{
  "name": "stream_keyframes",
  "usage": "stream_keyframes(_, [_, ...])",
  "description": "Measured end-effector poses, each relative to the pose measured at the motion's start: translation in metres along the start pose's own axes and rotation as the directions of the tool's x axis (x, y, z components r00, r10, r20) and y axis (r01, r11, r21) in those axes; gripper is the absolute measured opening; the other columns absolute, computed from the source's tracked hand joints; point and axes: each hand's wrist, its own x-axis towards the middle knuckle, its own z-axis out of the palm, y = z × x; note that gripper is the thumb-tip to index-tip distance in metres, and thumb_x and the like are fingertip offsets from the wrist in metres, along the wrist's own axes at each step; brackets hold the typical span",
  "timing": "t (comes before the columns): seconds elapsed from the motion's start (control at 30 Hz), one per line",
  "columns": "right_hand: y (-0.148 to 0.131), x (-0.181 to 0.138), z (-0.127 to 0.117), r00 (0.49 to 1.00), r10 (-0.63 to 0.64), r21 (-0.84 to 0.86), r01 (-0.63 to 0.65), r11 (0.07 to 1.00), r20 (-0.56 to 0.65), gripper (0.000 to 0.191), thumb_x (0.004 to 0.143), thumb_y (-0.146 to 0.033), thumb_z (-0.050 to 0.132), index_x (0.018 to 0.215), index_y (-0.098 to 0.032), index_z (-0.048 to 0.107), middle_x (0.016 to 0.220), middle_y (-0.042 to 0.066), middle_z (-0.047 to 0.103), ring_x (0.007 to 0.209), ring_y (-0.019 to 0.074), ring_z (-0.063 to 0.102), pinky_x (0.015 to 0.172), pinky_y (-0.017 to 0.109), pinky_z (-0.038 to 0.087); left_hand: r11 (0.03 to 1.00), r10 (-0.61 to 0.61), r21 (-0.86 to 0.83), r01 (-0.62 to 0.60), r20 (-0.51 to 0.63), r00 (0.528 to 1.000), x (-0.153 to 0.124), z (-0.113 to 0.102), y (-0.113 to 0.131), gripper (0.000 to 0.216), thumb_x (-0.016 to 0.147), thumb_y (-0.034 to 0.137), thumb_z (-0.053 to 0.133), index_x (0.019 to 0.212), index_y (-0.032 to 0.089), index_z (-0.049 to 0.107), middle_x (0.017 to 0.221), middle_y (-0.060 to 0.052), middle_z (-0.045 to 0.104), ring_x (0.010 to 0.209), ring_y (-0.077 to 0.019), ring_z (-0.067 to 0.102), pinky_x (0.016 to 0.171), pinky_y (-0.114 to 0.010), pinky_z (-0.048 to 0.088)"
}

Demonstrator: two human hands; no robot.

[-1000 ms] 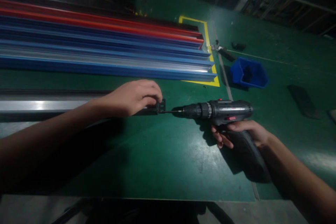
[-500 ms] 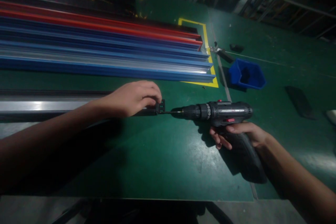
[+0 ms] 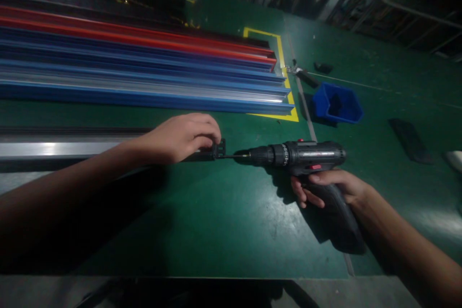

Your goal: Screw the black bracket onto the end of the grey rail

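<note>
My right hand point(image 3: 325, 187) is wrapped round the grip of a black cordless drill point(image 3: 306, 154), which points left. The drill's long thin bit point(image 3: 234, 156) reaches to a small black end bracket point(image 3: 221, 148). This bracket sits at the end of a silver and black metal profile point(image 3: 65, 149) lying along the table. My left hand point(image 3: 187, 137) rests over the profile's end, its curled fingers closed on the bracket. The fingertips and the bit's contact point are partly hidden.
Behind the profile lie several long blue channels point(image 3: 180, 89) and a red channel point(image 3: 162, 33), ending near yellow tape point(image 3: 288, 91). A blue bin point(image 3: 337, 103), pliers point(image 3: 306, 77) and a dark flat object point(image 3: 411, 140) are on the green table point(image 3: 231, 231) further right.
The view has shifted slightly. The fingers of my right hand have moved a little on the drill's grip; the bit and my left hand stay at the bracket.
</note>
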Motion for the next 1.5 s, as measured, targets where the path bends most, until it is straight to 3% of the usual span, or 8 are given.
stream_keyframes(0.37, [0.0001,-0.0025,0.0001,1.000,0.004,-0.038,-0.005,0.999,-0.031,0.028,0.097,-0.025,0.060,0.109,-0.004,0.074,0.087,0.010,0.073,0.057,0.0081,0.063,0.080,0.032,0.062,1.000,-0.002,0.003,0.002,0.008,1.000,0.0016,0.0004,-0.0009,0.022,0.100,0.032,0.052,0.102,0.025,0.074,0.120,0.000,0.069,0.113,-0.0195,0.062,0.099,-0.031,0.043])
stream_keyframes(1.5, [0.0014,-0.0044,-0.0017,0.997,0.012,-0.043,-0.015,0.999,-0.071,0.025,0.097,-0.025,0.063,0.104,-0.003,0.074,0.082,0.009,0.070,0.055,0.0075,0.062,0.070,0.024,0.061,1.000,-0.018,-0.003,0.018,0.026,0.999,0.0007,-0.0023,0.0024,0.021,0.099,0.029,0.052,0.100,0.025,0.072,0.119,-0.001,0.068,0.114,-0.0193,0.062,0.099,-0.031,0.043])
